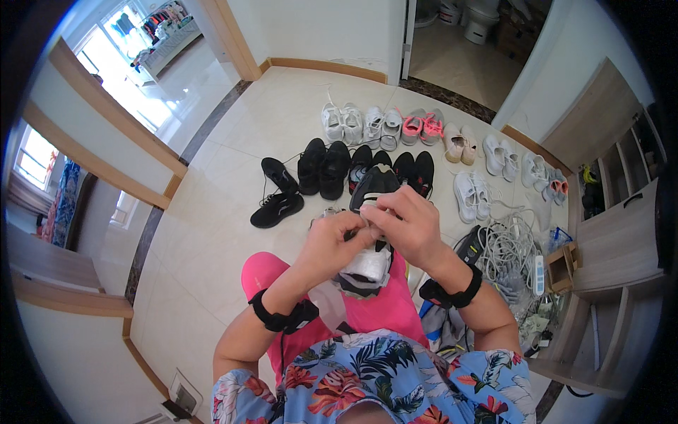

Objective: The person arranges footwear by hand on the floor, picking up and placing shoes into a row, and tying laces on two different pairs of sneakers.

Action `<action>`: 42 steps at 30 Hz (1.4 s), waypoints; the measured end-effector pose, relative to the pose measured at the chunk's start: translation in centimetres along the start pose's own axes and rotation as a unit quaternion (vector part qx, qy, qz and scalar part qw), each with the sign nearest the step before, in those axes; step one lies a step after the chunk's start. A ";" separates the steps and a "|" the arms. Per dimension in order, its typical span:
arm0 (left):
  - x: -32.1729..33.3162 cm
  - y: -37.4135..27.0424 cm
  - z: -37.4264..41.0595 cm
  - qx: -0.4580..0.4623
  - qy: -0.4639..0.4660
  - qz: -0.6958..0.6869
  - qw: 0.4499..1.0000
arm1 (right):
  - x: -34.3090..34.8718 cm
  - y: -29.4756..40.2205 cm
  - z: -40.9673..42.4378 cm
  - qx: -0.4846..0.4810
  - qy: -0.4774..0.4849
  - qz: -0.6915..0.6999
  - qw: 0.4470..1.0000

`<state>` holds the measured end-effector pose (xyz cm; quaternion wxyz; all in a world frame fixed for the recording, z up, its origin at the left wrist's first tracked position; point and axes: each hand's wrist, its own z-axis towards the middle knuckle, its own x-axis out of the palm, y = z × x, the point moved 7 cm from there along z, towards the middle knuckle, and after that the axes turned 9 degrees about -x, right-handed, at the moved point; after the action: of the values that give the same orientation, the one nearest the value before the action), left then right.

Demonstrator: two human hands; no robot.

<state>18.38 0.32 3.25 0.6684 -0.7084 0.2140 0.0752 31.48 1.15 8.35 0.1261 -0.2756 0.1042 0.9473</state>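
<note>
A dark grey sneaker [375, 183] with a pale sole rests at my lap, its toe pointing away from me. My left hand [339, 237] and my right hand [407, 222] meet over its lacing, fingertips pinched together. What they pinch looks like the shoe's lace, though the fingers hide most of it. White padding [365, 265] shows at the shoe's opening, below my hands. Beyond the sneaker stand black shoes [335, 169] in a row, with a loose black pair [276, 210] to the left.
White shoes [332, 123] and grey shoes with pink laces [433, 127] form a farther row. More white shoes [466, 197] stand at right, near tangled white cables [511, 244], a power strip [539, 275] and a cardboard box [561, 267]. An open wooden cabinet [617, 233] lines the right side.
</note>
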 end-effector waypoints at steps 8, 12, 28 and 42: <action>-0.1 2.0 0.4 -0.089 0.000 -0.140 0.986 | 0.9 -1.5 -0.8 0.207 0.008 0.220 0.953; -0.1 1.2 0.3 -0.064 -0.034 -0.128 0.989 | 0.7 -1.7 -1.2 0.183 0.022 0.177 0.967; -0.2 0.3 -0.5 0.050 -0.070 -0.076 0.993 | 1.5 -2.3 -3.2 0.354 0.047 0.265 0.896; -0.9 -2.1 -1.4 0.181 -0.158 0.052 0.969 | 1.4 -2.4 -2.5 0.337 0.086 0.253 0.903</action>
<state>18.12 -0.81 5.63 0.8059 -0.5428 0.1523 0.1807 32.23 2.98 5.23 -0.0419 -0.2612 0.4942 0.8282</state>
